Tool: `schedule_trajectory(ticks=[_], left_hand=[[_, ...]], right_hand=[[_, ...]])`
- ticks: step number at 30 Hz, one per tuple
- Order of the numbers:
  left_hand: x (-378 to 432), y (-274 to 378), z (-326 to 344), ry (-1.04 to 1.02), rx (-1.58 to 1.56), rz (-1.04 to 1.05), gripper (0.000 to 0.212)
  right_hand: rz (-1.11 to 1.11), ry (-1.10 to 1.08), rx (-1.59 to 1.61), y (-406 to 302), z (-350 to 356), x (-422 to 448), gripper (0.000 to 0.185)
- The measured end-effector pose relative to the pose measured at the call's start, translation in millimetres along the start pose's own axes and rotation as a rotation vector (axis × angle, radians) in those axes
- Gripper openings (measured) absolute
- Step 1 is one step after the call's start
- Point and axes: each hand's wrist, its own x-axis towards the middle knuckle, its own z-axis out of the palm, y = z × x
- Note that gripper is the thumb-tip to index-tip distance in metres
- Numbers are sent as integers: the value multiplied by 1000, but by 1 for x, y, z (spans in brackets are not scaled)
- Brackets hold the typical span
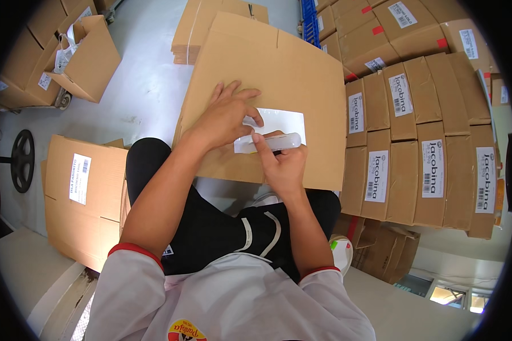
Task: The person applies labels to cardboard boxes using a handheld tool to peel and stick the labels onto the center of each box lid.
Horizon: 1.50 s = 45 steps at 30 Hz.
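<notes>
A flattened cardboard box lies before me, partly over my knees. On it rests a white paper label, its printed side not visible. My left hand is spread on the cardboard at the label's left side, with thumb and forefinger bent onto the paper. In my right hand is a translucent plastic squeeze bottle, tilted almost level, its narrow end pointing left towards my left thumb. The bottle's tip is partly hidden by my fingers, and I cannot tell whether it touches the label.
Labelled cartons are stacked at right, beside a blue plastic crate. Tied flat cardboard lies beyond the sheet. Left are a labelled flattened box, an open carton holding bags and a black handwheel. A white tub stands by my right leg.
</notes>
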Motion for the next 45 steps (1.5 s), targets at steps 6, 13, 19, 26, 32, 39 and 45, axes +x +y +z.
schedule_trajectory(ticks=[6, 13, 19, 26, 32, 39, 45], left_hand=[[0, 2, -1, -6, 7, -14, 21], [0, 2, 0, 5, -6, 3, 21], [1, 1, -2, 4, 1, -1, 20], [-1, 11, 1, 31, 78, 27, 18], [-12, 39, 19, 10, 164, 25, 41], [-12, 48, 35, 116, 288, 35, 76], [-8, 47, 31, 241, 230, 56, 47]], right_hand=[[-7, 55, -168, 24, -34, 2, 26], [68, 216, -226, 56, -72, 2, 35], [137, 269, -344, 61, -94, 4, 34], [202, 355, 86, 67, -87, -21, 31], [107, 146, -185, 84, -65, -35, 51], [-35, 77, 84, 61, -39, -23, 81], [-294, 207, 18, 50, -42, -10, 73]])
